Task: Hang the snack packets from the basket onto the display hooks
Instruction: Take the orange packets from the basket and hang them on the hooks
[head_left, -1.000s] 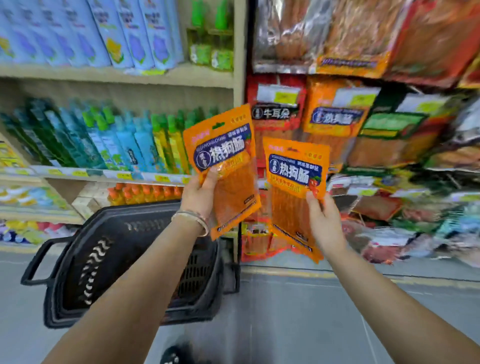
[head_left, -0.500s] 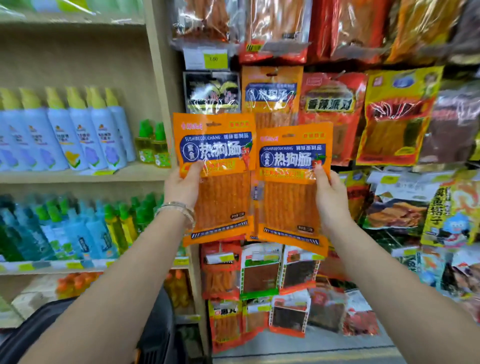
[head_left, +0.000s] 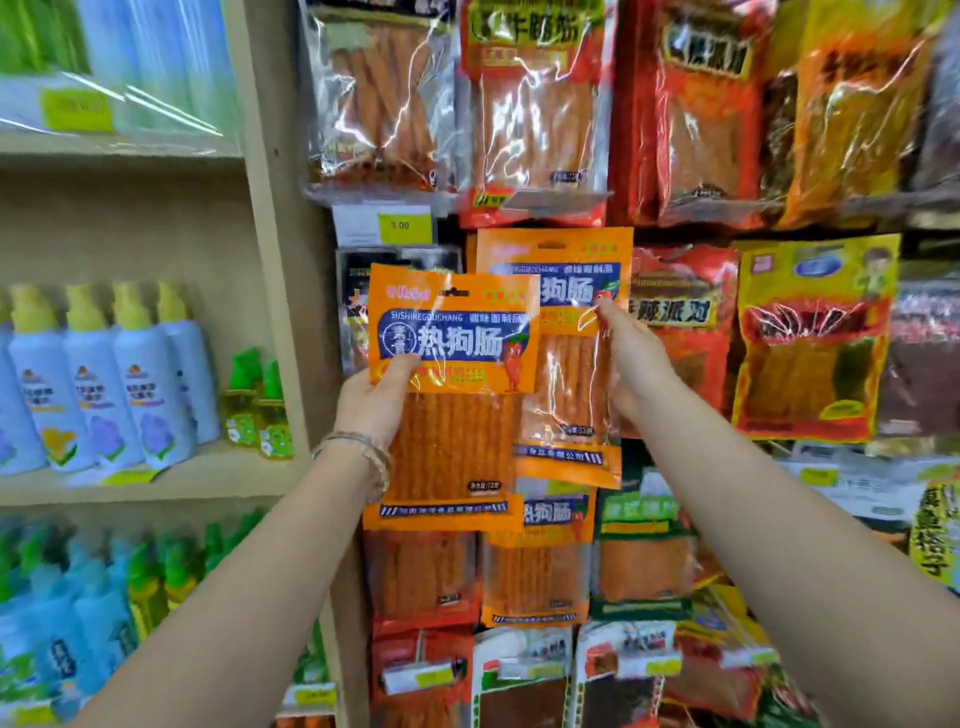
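Observation:
My left hand (head_left: 375, 401) grips an orange snack packet (head_left: 453, 400) by its left edge, held upright in front of the display wall. My right hand (head_left: 626, 364) pinches the right edge of a second identical orange packet (head_left: 563, 364), raised higher and pushed back against the hanging packets. The left packet overlaps the lower left part of the right one. The hook behind the right packet's top hole is hidden. The basket is out of view.
Rows of hanging snack packets (head_left: 810, 338) fill the wall right of a wooden upright (head_left: 280, 291). A yellow price tag (head_left: 400, 224) hangs above the packets. Shelves at left carry spray bottles (head_left: 104, 374) and small green-capped bottles (head_left: 260, 410).
The view has tilted up and closer to the display. My right hand has carried its packet up and back toward the wall; my left packet now sits lower and in front of it.

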